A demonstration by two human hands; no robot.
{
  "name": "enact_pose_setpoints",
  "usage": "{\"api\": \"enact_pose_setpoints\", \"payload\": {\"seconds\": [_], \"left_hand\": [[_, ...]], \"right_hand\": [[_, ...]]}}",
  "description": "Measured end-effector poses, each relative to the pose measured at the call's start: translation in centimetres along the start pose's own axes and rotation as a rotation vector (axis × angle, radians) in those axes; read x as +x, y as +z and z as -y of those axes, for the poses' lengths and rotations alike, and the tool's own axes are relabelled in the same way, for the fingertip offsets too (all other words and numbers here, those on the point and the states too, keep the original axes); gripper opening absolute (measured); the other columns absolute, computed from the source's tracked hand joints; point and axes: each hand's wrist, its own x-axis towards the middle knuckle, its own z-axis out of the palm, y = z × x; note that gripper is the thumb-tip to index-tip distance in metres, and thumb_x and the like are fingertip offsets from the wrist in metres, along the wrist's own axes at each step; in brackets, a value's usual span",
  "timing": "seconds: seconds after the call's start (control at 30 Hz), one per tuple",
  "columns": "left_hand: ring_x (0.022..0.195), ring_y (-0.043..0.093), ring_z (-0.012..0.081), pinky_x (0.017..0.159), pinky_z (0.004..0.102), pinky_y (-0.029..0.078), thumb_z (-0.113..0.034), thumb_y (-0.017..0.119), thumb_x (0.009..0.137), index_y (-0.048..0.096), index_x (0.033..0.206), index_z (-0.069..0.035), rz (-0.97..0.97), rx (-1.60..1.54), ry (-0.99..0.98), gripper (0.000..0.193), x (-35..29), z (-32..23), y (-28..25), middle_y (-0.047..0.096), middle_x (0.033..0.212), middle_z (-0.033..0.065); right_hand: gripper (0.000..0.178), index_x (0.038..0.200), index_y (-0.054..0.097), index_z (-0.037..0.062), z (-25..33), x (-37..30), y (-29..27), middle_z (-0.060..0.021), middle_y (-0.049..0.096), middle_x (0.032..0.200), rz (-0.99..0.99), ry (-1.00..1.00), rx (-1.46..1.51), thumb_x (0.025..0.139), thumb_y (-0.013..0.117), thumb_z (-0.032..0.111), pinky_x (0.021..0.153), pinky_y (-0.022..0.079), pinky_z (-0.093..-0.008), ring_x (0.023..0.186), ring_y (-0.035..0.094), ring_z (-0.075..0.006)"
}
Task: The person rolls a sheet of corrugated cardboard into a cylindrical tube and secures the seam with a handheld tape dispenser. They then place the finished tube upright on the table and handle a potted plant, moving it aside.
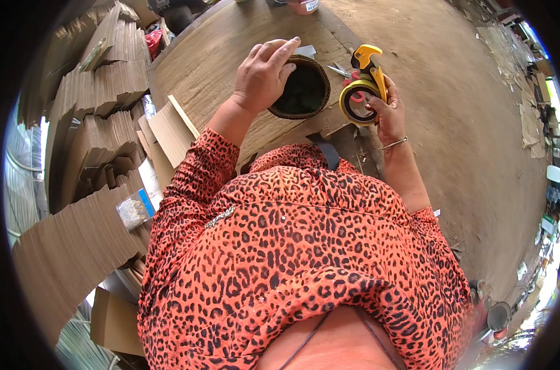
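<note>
A round brown container with a dark inside and a patterned rim stands at the near part of the wooden table. My left hand is closed at its left rim, the thumb toward the opening and the fingers along the outside. Just beyond my fingertips is a small pale piece. To the right, my right hand grips a yellow tape dispenser carrying a roll of tape. Scissors with red handles lie between the container and the dispenser, partly hidden behind the tape roll.
Stacks of flat cardboard fill my left side, with a small clear packet on them. Loose cardboard sheets lean near the wooden table. Brown ground stretches to the right, with scattered items along its far edge.
</note>
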Motion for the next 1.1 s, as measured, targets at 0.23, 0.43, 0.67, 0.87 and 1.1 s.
{"api": "enact_pose_setpoints", "payload": {"seconds": [0.23,0.43,0.67,0.87,1.1], "left_hand": [[0.12,0.047,0.0305,0.102,0.0424,0.042,-0.036,0.081,0.067,0.051,0.136,-0.017,0.207,0.074,0.026,0.078,-0.3,-1.7,-1.3,0.05,0.126,0.0076],[0.117,0.048,0.0303,0.099,0.0421,0.043,-0.03,0.084,0.06,0.05,0.136,-0.016,0.254,0.119,-0.122,0.085,-0.6,-3.1,-1.5,0.051,0.121,0.0084],[0.113,0.048,0.0312,0.096,0.0429,0.043,-0.027,0.084,0.057,0.046,0.138,-0.015,0.234,0.299,-0.097,0.09,-2.0,-4.3,-0.6,0.046,0.121,0.0117],[0.11,0.06,0.03,0.092,0.0386,0.052,-0.013,0.08,0.073,0.044,0.139,-0.008,0.092,-0.457,-0.221,0.076,-5.1,-4.3,-2.0,0.04,0.138,0.0145],[0.104,0.065,0.0282,0.092,0.0358,0.052,0.0,0.066,0.084,0.067,0.108,-0.001,0.155,-0.415,-0.124,0.024,-5.6,-4.5,-2.6,0.068,0.108,0.0141]], "right_hand": [[0.065,0.139,0.042,0.0017,-2.8,0.9,0.8,-0.0041,0.059,0.113,-0.009,0.044,-0.003,0.077,0.063,-0.003,0.071,0.048,-0.0214,0.084,0.058,-0.0095],[0.066,0.139,0.042,0.0013,-3.2,0.4,1.5,-0.0031,0.058,0.112,0.02,0.065,-0.014,0.077,0.063,-0.004,0.071,0.048,-0.0216,0.085,0.056,-0.0087],[0.065,0.139,0.041,0.0003,-3.8,-0.3,1.2,-0.0057,0.056,0.119,0.004,0.093,-0.051,0.077,0.063,-0.004,0.078,0.049,-0.0238,0.094,0.057,-0.0113],[0.07,0.14,0.038,-0.002,-4.4,-0.4,-0.5,-0.0092,0.052,0.129,0.042,0.002,-0.042,0.075,0.063,-0.003,0.097,0.045,-0.0292,0.115,0.053,-0.0174],[0.072,0.14,0.041,-0.0004,-1.3,-2.4,-0.4,-0.0097,0.054,0.13,0.15,0.003,-0.078,0.072,0.065,-0.005,0.102,0.043,-0.0314,0.119,0.053,-0.018]]}}
